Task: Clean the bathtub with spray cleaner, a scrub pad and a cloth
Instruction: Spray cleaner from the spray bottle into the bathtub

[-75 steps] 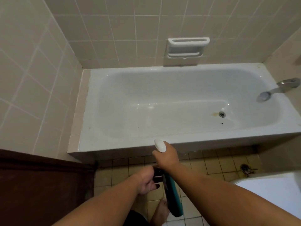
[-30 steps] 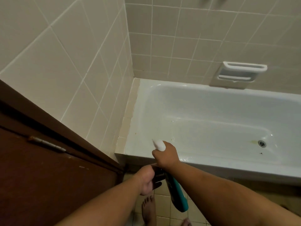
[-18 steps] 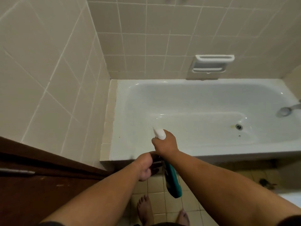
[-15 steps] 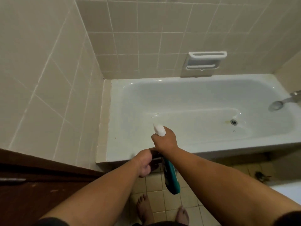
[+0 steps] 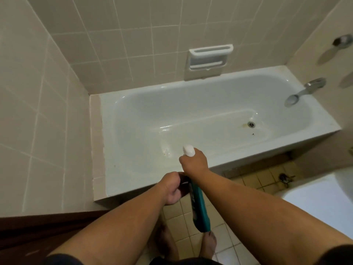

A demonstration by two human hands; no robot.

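Since half a second ago the view has swung a little right: the faucet (image 5: 298,94) now shows whole and the door (image 5: 38,236) sits low on the left. Both hands have kept their pose. The right hand (image 5: 193,163) grips the neck of the spray bottle (image 5: 200,209), its white nozzle (image 5: 188,151) over the near rim of the bathtub (image 5: 108,134), aimed inward. The left hand (image 5: 171,188) is curled round a dark thing (image 5: 184,183) against the bottle, possibly the scrub pad. A wet patch (image 5: 166,152) glistens beside the nozzle.

One bathtub (image 5: 110,161), one spray bottle (image 5: 200,207), one spout (image 5: 303,91), perhaps one pad (image 5: 185,185).
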